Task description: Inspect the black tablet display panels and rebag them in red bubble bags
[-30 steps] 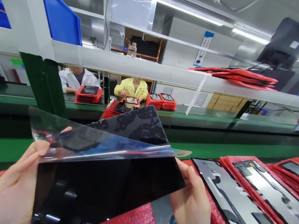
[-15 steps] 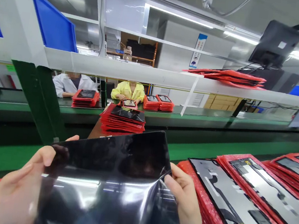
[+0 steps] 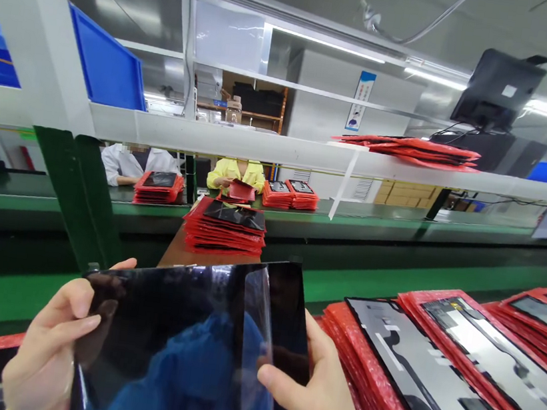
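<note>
Now my left hand (image 3: 51, 340), nine o'clock, and right hand (image 3: 325, 386), four, grasp glossy black flat panel (image 3: 170, 333); handling clear plastic film (image 3: 254, 323) seemingly needs steadiness.

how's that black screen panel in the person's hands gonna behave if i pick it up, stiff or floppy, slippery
The black screen panel is probably stiff, since its top edge runs straight. Its glossy, reflective face looks glassy, so it may well be fragile if flexed or dropped. The clear film lying over it could slide under a grip.
</note>
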Tool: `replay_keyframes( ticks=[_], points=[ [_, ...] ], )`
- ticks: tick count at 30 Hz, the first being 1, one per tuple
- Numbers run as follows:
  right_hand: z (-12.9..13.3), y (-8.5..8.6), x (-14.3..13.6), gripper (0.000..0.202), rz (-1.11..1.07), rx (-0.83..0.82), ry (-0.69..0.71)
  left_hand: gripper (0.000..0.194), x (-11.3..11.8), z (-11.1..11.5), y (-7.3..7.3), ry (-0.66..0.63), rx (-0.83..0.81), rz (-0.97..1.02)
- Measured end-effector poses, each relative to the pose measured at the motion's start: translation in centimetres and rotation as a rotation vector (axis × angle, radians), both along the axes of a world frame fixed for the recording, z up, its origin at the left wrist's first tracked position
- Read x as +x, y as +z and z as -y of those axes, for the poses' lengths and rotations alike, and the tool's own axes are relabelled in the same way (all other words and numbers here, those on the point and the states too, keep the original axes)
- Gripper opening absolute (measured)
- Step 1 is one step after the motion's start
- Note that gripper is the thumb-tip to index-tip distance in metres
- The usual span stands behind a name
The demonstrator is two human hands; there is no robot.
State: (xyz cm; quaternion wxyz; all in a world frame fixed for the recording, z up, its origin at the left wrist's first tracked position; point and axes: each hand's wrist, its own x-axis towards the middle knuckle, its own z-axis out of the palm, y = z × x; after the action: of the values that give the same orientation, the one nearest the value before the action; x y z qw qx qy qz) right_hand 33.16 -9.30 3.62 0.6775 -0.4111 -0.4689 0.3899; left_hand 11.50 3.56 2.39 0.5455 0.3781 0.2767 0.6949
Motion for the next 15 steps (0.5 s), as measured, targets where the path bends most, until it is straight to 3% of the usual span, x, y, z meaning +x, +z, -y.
replay_keyframes(
  ticks=[4,7,11,15],
  points=[
    [-0.1,-1.2,-0.1,0.086,0.08,0.118,-0.127,0.037,-0.4,-0.4,-0.2,0.056,0.03,-0.039],
    [-0.1,-2.0,0.1,0.112,0.29,0.283,-0.229,0.04,-0.6,-0.3,-0.2,0.102,0.052,-0.027],
    [0.1,-2.1,0.7,0.102,0.703,0.448,-0.301,0.039,-0.7,0.9,0.3,0.161,0.091,-0.021],
    [0.2,-2.4,0.3,0.07,0.802,0.468,-0.385,0.037,-0.9,1.4,0.0,0.189,0.136,-0.055]
  ],
)
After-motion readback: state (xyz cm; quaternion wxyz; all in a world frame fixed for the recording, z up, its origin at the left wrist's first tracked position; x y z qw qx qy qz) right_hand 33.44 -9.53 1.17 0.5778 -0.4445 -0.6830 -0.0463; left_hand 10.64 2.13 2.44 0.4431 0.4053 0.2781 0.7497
